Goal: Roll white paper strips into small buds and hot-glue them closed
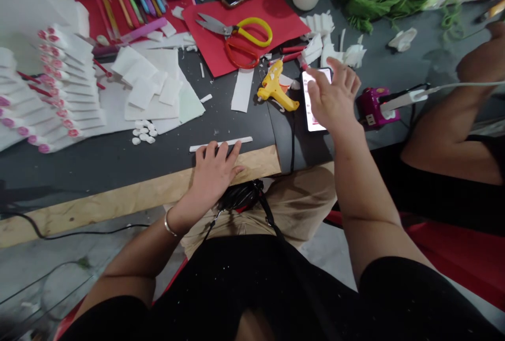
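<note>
Left hand: your left hand (213,170) lay palm down with the fingers spread and slightly bent, the fingertips resting along a slim white paper roll (221,144) without closing round it.
Paper roll: it lay crosswise under those fingertips, on the dark grey tabletop (98,167), just beyond the pale wooden edge strip (118,199).
Right hand: your right hand (335,93) was loosely open with bent fingers, grasping nothing visible, over a dark-framed phone with a lit white screen (313,114); whether a fingertip touched the glass, you could not tell.
Glue gun: a yellow plastic glue gun (276,86) lay between your hands, just left of the phone.
Scissors: metal scissors with one yellow and one red-orange handle (226,29) lay beyond your left hand, on a red paper sheet (284,14).
White bits: small rounded white pieces (144,132) sat in a cluster left of your left hand.
Adapter: a purple cube-shaped plug adapter (374,107) stood right of your right hand, near another person's arm (442,125).
</note>
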Action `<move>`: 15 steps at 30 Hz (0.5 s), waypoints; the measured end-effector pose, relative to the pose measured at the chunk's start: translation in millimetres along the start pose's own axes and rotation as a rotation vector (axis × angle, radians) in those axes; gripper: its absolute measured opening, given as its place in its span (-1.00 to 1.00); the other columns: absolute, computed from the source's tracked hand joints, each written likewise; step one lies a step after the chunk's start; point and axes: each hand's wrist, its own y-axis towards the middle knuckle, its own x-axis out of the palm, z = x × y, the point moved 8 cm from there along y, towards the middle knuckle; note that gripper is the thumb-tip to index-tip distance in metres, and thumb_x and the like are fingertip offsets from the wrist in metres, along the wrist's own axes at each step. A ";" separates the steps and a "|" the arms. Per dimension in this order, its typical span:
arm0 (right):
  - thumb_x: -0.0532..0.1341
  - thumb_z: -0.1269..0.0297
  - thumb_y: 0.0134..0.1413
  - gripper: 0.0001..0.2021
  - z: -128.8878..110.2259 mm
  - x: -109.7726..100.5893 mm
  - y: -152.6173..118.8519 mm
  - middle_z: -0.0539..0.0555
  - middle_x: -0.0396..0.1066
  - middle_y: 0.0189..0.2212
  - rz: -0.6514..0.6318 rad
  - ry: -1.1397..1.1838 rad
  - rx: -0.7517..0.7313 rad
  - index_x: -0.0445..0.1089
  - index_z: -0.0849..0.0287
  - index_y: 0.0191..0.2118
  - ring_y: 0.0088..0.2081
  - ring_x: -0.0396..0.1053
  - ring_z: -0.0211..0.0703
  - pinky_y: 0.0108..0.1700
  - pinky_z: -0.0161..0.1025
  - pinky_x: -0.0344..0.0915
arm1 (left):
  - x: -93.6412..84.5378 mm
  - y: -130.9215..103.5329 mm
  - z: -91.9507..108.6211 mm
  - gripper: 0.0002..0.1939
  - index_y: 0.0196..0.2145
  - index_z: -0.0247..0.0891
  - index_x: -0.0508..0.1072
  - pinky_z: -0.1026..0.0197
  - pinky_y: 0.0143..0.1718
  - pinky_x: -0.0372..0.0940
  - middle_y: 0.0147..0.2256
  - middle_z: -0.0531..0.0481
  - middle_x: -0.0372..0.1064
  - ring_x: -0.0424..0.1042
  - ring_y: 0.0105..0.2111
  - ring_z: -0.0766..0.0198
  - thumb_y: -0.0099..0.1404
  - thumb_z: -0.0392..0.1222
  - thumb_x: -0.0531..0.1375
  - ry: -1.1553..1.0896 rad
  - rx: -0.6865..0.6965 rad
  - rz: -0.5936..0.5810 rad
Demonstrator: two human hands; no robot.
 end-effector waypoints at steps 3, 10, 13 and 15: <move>-0.17 0.09 0.46 -0.52 -4.1 -17.4 -5.9 0.24 0.16 0.31 0.120 0.077 0.044 0.35 0.05 0.23 0.27 0.11 0.16 0.28 0.21 0.04 | -0.8 0.0 0.9 -0.42 0.36 -0.27 0.24 -0.14 0.05 0.21 0.07 -0.35 0.38 0.28 0.07 -0.16 0.49 0.00 0.11 0.008 0.009 -0.002; 0.04 0.15 0.40 -0.71 -126.1 -0.5 -62.2 0.16 0.39 0.13 -0.118 0.249 -0.387 0.46 0.02 0.03 0.17 0.26 0.13 0.22 0.17 0.16 | -4.7 1.1 0.9 -0.42 0.35 -0.26 0.24 -0.13 0.04 0.22 0.06 -0.34 0.38 0.28 0.07 -0.17 0.49 0.03 0.10 0.025 0.005 -0.008; 0.05 0.14 0.38 -0.69 -132.3 0.9 -71.4 0.16 0.38 0.16 -0.154 0.241 -0.398 0.43 0.02 0.08 0.19 0.24 0.15 0.22 0.18 0.16 | -5.0 1.7 -0.1 -0.43 0.34 -0.23 0.25 -0.14 0.05 0.22 0.07 -0.33 0.37 0.27 0.08 -0.17 0.48 0.04 0.11 -0.012 -0.009 -0.026; 0.04 0.05 0.36 -0.59 -92.5 -8.1 -63.7 0.26 0.29 0.21 -0.074 0.156 -0.194 0.34 0.07 0.19 0.24 0.18 0.25 0.22 0.28 0.13 | -4.3 1.7 -0.4 -0.44 0.34 -0.22 0.25 -0.15 0.05 0.23 0.06 -0.33 0.37 0.27 0.08 -0.17 0.49 0.03 0.09 -0.016 -0.014 -0.041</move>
